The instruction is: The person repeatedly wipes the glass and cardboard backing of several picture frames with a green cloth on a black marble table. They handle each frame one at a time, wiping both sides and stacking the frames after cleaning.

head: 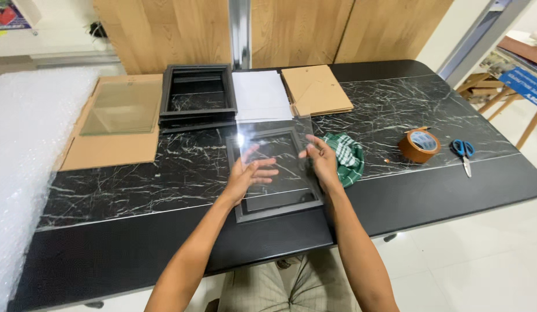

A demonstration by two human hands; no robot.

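Partly see-through, the glass pane (277, 156) between my fingers is hard to outline; only its glare and edges show, and whether it touches the black frame (274, 202) beneath I cannot tell. My left hand (248, 173) supports it from under the left edge, fingers (263, 172) spread wide and seen through the glass. My right hand (321, 162) grips the right edge, fingers curled over it. Just right of those fingers lies a green checked cloth (349, 156); farther right on the table (135, 231) sit a tape roll (419, 145) and scissors (463, 151). Beyond my fingertips lie stacked frames (197, 95), white sheets (260, 95) and cardboard backings (316, 89).
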